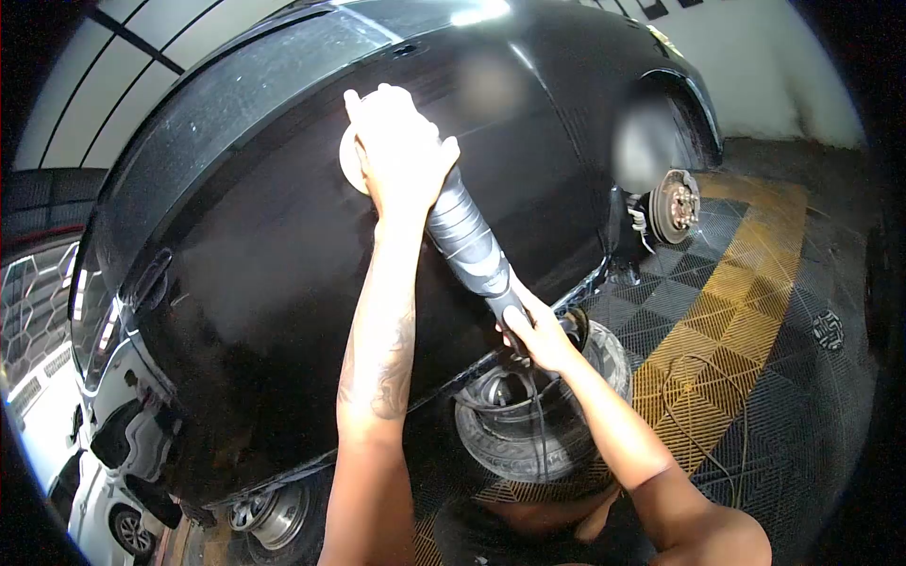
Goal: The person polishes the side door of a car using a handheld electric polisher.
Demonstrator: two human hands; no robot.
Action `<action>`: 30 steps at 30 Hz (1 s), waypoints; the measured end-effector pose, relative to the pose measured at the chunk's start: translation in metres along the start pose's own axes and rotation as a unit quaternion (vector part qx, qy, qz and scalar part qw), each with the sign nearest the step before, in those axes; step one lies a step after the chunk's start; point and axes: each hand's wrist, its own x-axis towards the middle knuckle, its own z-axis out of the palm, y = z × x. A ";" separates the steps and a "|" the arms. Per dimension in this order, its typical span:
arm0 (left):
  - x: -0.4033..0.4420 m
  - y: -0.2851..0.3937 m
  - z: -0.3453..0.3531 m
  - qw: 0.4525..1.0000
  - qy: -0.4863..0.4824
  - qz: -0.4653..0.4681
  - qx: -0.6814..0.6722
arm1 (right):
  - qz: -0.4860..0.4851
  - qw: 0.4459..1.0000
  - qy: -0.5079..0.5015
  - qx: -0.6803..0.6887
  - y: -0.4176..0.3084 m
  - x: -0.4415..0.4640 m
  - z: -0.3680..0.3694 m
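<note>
A car polisher point(467, 231) with a dark, tape-wrapped body slants across the middle of the head view. Its pale round pad point(350, 158) is against or very close to the black car door panel point(283, 283). My left hand point(401, 151) grips the polisher's head from above, washed out by bright light. Lower down, my right hand point(538, 332) is wrapped around the rear handle. A power cord point(540, 424) hangs from that end. Part of the pad is hidden behind my left hand.
Below the handle lies a tyre point(481, 448) with its wheel. The car's brake disc point(676, 208) is exposed at the right. A thin cable point(744, 406) loops over the yellow-and-grey tiled floor point(783, 245). Another wheel rim point(283, 519) and a white car point(90, 524) are at lower left.
</note>
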 end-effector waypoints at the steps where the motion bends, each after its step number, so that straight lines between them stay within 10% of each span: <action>1: 0.006 0.011 0.009 1.000 0.001 0.001 -0.005 | 0.007 1.000 0.004 0.012 -0.002 0.001 -0.010; 14: 0.039 0.113 0.130 0.986 -0.067 -0.071 -0.134 | 0.003 0.994 0.056 0.091 0.004 0.007 -0.105; 30: -0.031 -0.024 -0.009 0.996 0.015 -0.063 -0.054 | 0.003 0.999 -0.027 0.026 0.016 -0.001 0.021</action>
